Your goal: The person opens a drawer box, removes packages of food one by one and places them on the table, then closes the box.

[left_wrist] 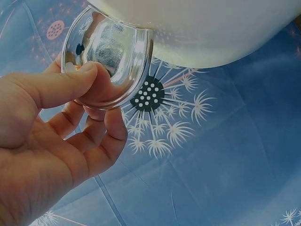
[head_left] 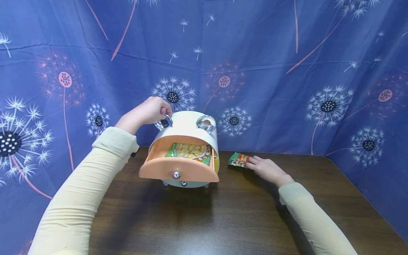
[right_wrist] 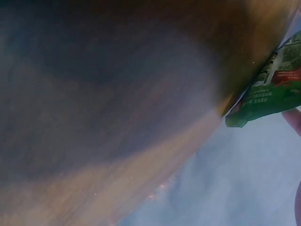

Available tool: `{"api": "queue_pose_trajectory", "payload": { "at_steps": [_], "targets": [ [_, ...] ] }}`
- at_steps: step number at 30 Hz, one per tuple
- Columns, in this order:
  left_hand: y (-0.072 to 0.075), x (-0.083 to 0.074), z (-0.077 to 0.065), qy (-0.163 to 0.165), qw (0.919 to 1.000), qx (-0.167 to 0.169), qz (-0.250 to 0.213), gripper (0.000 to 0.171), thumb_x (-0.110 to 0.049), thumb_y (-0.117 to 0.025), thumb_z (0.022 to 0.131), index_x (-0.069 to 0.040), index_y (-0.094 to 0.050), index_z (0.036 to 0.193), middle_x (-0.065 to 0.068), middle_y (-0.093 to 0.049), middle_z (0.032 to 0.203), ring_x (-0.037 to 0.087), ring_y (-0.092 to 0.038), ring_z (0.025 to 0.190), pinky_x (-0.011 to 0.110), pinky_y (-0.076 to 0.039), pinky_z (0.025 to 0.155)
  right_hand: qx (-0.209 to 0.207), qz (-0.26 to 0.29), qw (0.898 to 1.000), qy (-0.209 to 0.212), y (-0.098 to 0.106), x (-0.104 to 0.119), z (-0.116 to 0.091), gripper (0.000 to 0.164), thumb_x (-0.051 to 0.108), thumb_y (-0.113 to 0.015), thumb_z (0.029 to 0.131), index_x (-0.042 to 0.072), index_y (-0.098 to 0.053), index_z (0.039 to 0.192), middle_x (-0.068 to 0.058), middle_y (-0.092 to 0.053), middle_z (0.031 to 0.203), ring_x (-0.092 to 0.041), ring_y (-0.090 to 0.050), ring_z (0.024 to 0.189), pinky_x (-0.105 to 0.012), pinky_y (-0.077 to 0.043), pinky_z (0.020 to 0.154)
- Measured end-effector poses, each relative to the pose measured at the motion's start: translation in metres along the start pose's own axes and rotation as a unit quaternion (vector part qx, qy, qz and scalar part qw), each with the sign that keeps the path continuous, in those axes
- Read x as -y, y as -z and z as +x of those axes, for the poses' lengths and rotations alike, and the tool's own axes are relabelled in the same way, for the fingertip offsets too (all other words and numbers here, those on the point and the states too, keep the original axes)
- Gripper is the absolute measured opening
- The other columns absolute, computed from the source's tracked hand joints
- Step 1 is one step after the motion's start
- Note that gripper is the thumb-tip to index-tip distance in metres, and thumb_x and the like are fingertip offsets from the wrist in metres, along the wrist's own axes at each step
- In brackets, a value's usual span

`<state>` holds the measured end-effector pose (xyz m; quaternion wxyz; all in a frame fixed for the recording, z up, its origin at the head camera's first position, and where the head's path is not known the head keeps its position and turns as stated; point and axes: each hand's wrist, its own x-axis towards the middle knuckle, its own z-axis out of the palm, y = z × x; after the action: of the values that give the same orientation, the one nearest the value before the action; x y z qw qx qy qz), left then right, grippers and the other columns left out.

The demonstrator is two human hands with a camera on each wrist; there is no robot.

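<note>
A small white drawer box (head_left: 186, 122) with two shiny silver ears stands on the table. Its upper peach drawer (head_left: 181, 170) is pulled out, and a green and yellow food packet (head_left: 191, 151) lies inside. My left hand (head_left: 153, 110) pinches the left silver ear (left_wrist: 113, 56) between thumb and fingers. To the right of the box, my right hand (head_left: 266, 170) grips the right end of a green and red snack packet (head_left: 238, 160). In the right wrist view, only part of this snack packet (right_wrist: 268, 96) and bits of the fingers show at the right edge.
Below the peach drawer is a pale lower drawer with a silver knob (head_left: 183, 183). The dark wooden table (head_left: 242, 219) carries the box. A blue dandelion-print cloth (head_left: 267, 88) hangs behind and at the sides. The right silver ear (head_left: 206, 123) stands free.
</note>
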<state>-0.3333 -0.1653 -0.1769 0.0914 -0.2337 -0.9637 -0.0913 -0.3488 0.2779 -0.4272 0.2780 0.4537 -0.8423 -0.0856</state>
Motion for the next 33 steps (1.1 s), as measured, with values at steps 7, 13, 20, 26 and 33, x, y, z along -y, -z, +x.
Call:
{"api": "queue_pose_trajectory", "payload": {
  "at_steps": [7,13,20,26,33],
  "targets": [
    [-0.001,-0.001,0.000,0.007,0.9999,0.004,-0.013,0.020,0.002,-0.057,0.085,-0.013,-0.070,0.088,-0.001,-0.036,0.063,0.018,-0.041,0.069,0.031,-0.034,0.063,0.001,0.006,1.000,0.007,-0.003,0.001,-0.004,0.035,0.000,-0.071,0.070,0.016,-0.063,0.100,-0.004,-0.065,0.102,-0.024,-0.063,0.095,-0.036,-0.052,0.058],
    [-0.001,-0.002,0.000,0.013,0.9998,0.008,-0.014,0.020,0.002,-0.057,0.086,-0.013,-0.070,0.089,-0.001,-0.035,0.064,0.019,-0.041,0.070,0.030,-0.034,0.062,0.005,-0.001,1.000,0.013,-0.005,0.001,-0.006,0.031,0.004,-0.071,0.072,0.016,-0.063,0.099,-0.004,-0.066,0.099,-0.022,-0.064,0.095,-0.036,-0.053,0.058],
    [-0.002,-0.002,0.001,0.021,0.9996,0.014,-0.017,0.021,0.001,-0.056,0.087,-0.014,-0.070,0.090,0.000,-0.035,0.064,0.019,-0.039,0.068,0.030,-0.033,0.060,0.013,0.020,1.000,0.018,-0.007,0.000,-0.008,0.031,0.009,-0.075,0.070,0.015,-0.063,0.098,-0.001,-0.063,0.095,-0.020,-0.063,0.088,-0.036,-0.053,0.060],
    [-0.001,-0.001,0.001,0.017,0.9997,0.007,-0.014,0.020,0.002,-0.057,0.086,-0.014,-0.070,0.089,-0.001,-0.035,0.064,0.018,-0.039,0.068,0.030,-0.033,0.060,-0.002,0.039,0.999,0.019,-0.002,-0.002,-0.003,0.028,0.017,-0.078,0.067,0.017,-0.060,0.089,0.004,-0.056,0.087,-0.013,-0.057,0.076,-0.029,-0.048,0.052],
    [-0.002,0.000,0.001,0.012,0.9998,0.001,-0.015,0.020,0.002,-0.057,0.086,-0.014,-0.070,0.088,-0.001,-0.036,0.064,0.018,-0.040,0.069,0.030,-0.033,0.062,-0.036,0.050,0.998,0.018,0.018,-0.002,0.007,0.029,0.016,-0.081,0.068,0.014,-0.063,0.091,0.002,-0.056,0.086,-0.012,-0.053,0.074,-0.029,-0.049,0.054]
  ]
}}
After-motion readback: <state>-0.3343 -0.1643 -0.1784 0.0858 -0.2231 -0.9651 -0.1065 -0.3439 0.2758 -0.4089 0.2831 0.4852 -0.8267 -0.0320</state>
